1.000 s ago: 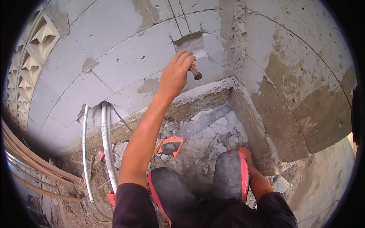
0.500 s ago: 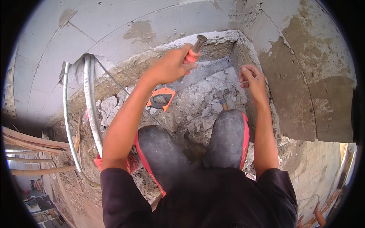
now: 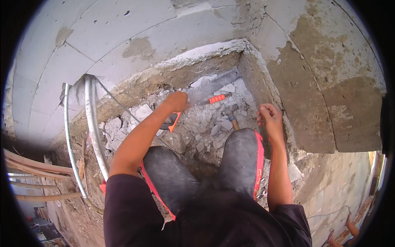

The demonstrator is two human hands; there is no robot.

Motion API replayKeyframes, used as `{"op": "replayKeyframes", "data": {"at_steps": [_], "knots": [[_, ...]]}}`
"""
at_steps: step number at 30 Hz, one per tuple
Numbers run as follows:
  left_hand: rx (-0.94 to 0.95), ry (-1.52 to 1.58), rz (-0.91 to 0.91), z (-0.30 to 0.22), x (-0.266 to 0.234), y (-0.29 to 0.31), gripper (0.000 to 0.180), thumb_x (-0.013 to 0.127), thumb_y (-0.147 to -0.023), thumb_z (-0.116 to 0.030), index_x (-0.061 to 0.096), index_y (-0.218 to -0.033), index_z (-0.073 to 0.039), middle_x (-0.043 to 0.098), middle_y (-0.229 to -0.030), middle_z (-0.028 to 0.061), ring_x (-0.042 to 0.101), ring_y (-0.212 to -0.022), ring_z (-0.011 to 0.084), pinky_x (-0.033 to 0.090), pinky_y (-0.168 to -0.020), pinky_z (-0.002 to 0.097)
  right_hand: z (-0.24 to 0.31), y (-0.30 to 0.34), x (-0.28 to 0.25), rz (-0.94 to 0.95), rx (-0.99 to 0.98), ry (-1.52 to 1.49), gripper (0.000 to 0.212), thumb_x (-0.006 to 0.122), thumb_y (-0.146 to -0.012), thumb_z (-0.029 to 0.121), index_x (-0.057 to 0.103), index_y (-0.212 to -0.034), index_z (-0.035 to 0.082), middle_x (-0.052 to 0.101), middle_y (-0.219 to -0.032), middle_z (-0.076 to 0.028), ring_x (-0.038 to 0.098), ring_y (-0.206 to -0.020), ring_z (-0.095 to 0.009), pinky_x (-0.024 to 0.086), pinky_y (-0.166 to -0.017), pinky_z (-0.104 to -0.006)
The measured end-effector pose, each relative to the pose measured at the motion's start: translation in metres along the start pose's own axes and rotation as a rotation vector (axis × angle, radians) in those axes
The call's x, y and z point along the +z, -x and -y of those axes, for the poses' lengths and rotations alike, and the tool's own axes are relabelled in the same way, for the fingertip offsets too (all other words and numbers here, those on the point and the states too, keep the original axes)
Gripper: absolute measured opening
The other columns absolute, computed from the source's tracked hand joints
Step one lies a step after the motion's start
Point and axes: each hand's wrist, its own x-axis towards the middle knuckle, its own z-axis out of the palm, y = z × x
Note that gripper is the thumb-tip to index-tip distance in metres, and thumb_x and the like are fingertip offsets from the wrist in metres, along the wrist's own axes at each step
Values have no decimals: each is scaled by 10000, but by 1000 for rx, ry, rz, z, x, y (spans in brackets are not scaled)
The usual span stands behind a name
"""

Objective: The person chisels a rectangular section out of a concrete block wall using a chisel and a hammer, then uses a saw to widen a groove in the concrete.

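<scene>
My left hand (image 3: 177,101) is over the handsaw, where its orange handle (image 3: 174,122) meets the grey blade (image 3: 222,81). Its fingers are blurred and partly hidden, so a grip on the saw cannot be made out. Just right of that hand a chisel with a ribbed orange-red grip (image 3: 217,99) lies on the rubble, alongside the blade. My right hand (image 3: 270,120) hangs beside the right-hand wall, fingers loosely curled and apart, with nothing visible in them. Between the two hands, a hammer (image 3: 233,120) with a wooden handle rests in the rubble by my right knee.
Broken concrete (image 3: 144,112) fills the trench along the block wall (image 3: 111,53). Pale conduits (image 3: 94,123) and a thin dark cable (image 3: 119,99) come out of a wall hole at left. Wooden boards (image 3: 37,162) lie farther left. Another person's arm (image 3: 352,227) shows at lower right.
The chisel has gone from my raised left hand onto the rubble. That hand has come down to the saw. My right hand sits lower in the picture, and the view has shifted.
</scene>
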Motion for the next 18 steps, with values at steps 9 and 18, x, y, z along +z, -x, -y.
{"op": "replayKeyframes", "data": {"at_steps": [9,18], "knots": [[-93,-240,-381,47,146,96,677,699,-769,-638,745,-955,11,731,-1041,192,691,-990,376,542,-828,485,-11,-44,58,236,116,-66,210,659,-953,234,663,-1046,46,659,-852,-29,621,-730,-105,519,-538,-270],[-227,356,-504,-23,-13,166,273,681,-736,-274,679,-768,-2,667,-752,224,647,-736,433,506,-692,493,-8,-99,70,91,268,-92,623,629,-927,591,538,-1259,73,596,-1084,-98,664,-869,-199,580,-562,-343]]}}
